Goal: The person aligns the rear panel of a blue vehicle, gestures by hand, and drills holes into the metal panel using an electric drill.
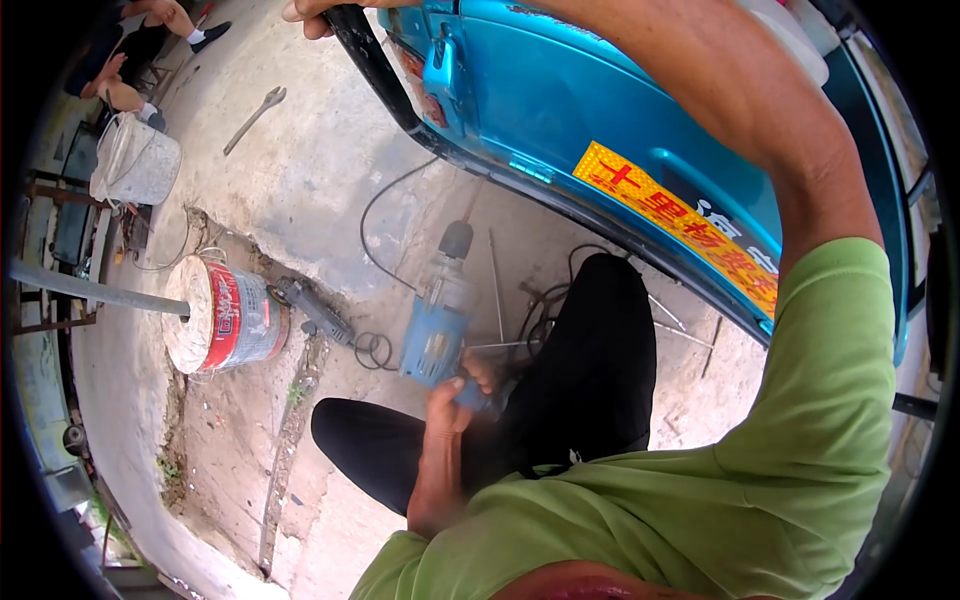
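My left hand (447, 408) is closed round the rear handle of a blue electric drill (436, 335). The drill's dark chuck (456, 240) and thin bit point away from me, toward the black-edged vehicle. Part of the drill looks slightly blurred. My right arm reaches across the top, over a blue vehicle panel (545, 80). At the upper edge my right hand (312, 14) grips the end of a black bumper bar (375, 70); part of that hand is cut off by the frame. My black-trousered knees are bent on either side of the drill.
Left of the drill lie an angle grinder (318, 312) and a red-and-white bucket (238, 312) holding a metal pole (100, 290). Farther off are a wrench (254, 120), a white bucket (138, 160) and a seated person (120, 70). Cables (545, 315) and thin rods (496, 285) lie near my knee.
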Motion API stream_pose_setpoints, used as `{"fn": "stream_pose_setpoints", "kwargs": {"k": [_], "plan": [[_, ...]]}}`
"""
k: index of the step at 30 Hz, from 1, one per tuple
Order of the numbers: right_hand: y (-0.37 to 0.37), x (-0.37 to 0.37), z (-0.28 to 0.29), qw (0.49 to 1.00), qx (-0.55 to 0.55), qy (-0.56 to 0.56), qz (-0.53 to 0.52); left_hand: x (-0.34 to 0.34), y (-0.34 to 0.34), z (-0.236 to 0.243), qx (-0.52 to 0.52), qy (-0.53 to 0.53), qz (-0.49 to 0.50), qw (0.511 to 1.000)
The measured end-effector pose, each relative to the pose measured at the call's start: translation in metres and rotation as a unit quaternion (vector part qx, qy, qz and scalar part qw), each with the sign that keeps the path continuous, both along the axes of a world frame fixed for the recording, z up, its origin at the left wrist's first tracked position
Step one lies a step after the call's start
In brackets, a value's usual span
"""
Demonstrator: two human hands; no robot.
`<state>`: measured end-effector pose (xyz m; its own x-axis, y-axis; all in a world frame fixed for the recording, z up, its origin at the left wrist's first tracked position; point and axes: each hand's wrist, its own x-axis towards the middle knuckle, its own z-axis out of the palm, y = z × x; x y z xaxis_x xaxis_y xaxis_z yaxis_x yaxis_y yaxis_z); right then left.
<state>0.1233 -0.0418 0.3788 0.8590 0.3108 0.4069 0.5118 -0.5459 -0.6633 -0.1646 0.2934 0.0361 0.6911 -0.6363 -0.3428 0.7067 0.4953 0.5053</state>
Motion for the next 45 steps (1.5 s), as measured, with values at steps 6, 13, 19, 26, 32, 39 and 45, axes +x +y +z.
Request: {"fn": "stream_pose_setpoints", "kwargs": {"k": [6,13,19,26,32,39,45], "plan": [[-0.001,0.003,0.000,0.999,-0.017,-0.031,0.006,-0.024,0.037,0.003,0.059,0.031,0.003,0.998],[0.007,-0.012,0.005,0.999,0.004,0.003,-0.052,-0.035,0.060,-0.003,0.088,0.063,0.063,0.992],[0.008,-0.023,0.006,0.986,-0.064,-0.052,-0.145,-0.033,0.058,-0.020,0.092,0.085,0.070,0.990],[0.004,-0.017,0.024,0.942,-0.264,0.002,-0.206,-0.028,0.045,-0.025,0.088,0.105,0.058,0.989],[0.016,-0.039,0.020,0.929,-0.272,0.049,-0.248,-0.028,0.037,-0.017,0.087,0.098,0.057,0.990],[0.034,-0.041,0.023,0.914,-0.248,0.079,-0.311,-0.027,0.032,-0.016,0.070,0.067,0.066,0.993],[0.021,-0.028,0.005,0.949,-0.197,0.015,-0.245,-0.023,0.026,-0.020,0.063,0.077,0.087,0.991]]}}
